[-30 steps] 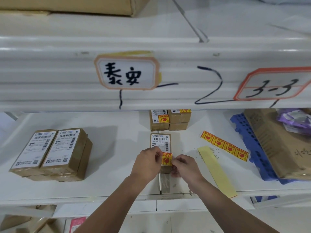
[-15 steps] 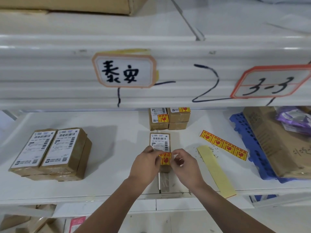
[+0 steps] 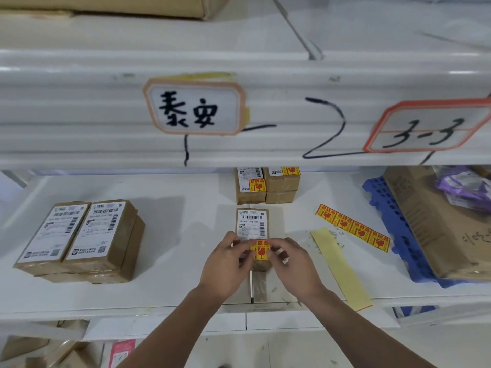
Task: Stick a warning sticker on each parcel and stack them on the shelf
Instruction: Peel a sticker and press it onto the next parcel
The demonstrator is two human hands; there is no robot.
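Note:
A small brown parcel (image 3: pixel 252 224) with a white shipping label lies flat on the white shelf (image 3: pixel 186 235) in front of me. A yellow and red warning sticker (image 3: pixel 260 251) sits on its near end. My left hand (image 3: pixel 228 264) and my right hand (image 3: pixel 292 264) flank the sticker, fingertips on its edges and pressing it against the parcel. Behind it stands a stack of stickered parcels (image 3: pixel 267 185). To the left lies a pile of parcels (image 3: pixel 79 240) with no sticker visible. A strip of warning stickers (image 3: pixel 353 227) lies to the right.
A bare yellow backing strip (image 3: pixel 342 269) lies at the shelf's front right. A blue plastic pallet (image 3: pixel 393 224) carries a large cardboard box (image 3: pixel 435 221) and a purple bag (image 3: pixel 465 187). The upper shelf's edge (image 3: pixel 265 115) with labels hangs close overhead. Cartons lie below.
Both hands have drawn closer together over the sticker, and it now lies flatter on the parcel's near end. The parcel has not moved.

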